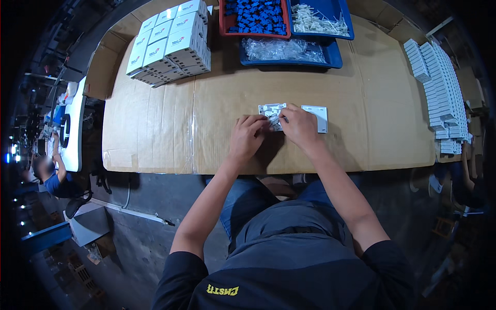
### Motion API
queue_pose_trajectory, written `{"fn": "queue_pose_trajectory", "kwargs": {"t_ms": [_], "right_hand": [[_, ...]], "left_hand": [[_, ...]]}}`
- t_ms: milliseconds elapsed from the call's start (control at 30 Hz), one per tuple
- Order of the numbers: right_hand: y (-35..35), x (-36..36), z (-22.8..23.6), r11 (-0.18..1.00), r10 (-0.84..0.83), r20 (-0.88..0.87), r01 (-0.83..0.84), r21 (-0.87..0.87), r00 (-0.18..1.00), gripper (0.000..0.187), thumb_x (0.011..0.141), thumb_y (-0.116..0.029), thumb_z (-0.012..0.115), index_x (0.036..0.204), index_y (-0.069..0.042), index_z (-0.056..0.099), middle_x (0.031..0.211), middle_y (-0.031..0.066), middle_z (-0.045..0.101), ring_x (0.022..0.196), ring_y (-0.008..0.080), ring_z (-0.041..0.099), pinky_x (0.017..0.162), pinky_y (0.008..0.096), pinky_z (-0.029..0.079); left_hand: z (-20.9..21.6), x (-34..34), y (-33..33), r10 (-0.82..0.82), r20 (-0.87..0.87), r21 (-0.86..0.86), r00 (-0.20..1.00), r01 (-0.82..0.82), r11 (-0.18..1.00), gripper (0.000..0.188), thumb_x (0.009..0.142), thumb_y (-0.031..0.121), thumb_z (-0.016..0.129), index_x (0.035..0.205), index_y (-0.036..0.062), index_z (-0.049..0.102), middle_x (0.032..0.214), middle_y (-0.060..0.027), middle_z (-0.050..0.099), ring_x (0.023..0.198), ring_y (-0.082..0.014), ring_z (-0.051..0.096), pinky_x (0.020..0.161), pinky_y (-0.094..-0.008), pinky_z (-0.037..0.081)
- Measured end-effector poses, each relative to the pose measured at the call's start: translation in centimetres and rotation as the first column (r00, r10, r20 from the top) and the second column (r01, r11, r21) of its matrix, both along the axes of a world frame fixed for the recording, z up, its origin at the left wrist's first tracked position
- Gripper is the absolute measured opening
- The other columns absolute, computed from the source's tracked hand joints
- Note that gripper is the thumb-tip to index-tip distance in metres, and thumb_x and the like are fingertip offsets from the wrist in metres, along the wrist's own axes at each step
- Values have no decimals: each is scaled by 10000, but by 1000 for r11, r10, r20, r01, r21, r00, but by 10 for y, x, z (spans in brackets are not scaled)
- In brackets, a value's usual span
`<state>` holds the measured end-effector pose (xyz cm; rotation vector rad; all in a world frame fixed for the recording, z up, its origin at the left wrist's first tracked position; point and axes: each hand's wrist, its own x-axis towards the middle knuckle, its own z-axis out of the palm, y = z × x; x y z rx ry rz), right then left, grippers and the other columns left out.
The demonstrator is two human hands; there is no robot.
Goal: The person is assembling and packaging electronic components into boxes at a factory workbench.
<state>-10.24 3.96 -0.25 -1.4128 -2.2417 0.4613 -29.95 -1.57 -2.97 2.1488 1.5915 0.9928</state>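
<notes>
On the cardboard-covered table in front of me lies a shallow white plastic housing (265,109), its open side up, with small pale parts inside. My left hand (248,136) is closed at the housing's lower left edge, thumb and fingertips gripping there. From the other side, my right hand (299,126) reaches over it in a pinch. Whatever is between the right fingertips is too small and hidden to make out. Just right of the housing, partly behind my right hand, a flat white cover plate (321,118) rests on the cardboard.
Stacked white boxes (170,44) stand at the far left. At the back are a red bin (223,26) of blue pieces, a blue bin (349,31) of white pieces and another blue bin (289,65) of transparent pieces. White housings (442,82) are piled at right. A person (59,178) sits far left.
</notes>
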Motion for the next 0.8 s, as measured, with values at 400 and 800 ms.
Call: {"fn": "queue_pose_trajectory", "kwargs": {"t_ms": [400,800], "right_hand": [[1,10,8,979,202,243,-196,-52,949,122,902,-147,657,912,-36,707,942,111,701,829,318,710,726,488,563],[7,26,21,950,313,198,-303,-79,929,112,848,-94,673,935,-57,734,996,118,689,943,300,704,754,464,580]], "left_hand": [[5,6,-16,7,-86,12,996,-6,1000,454,740,58,778,1184,72,682,1263,-56,663,1211,-295,577,1032,-420,460],[4,7,-13,-80,-206,-32,975,75,997,476,762,97,780,1230,107,691,1264,-49,637,1180,-283,582,1034,-420,451]]}}
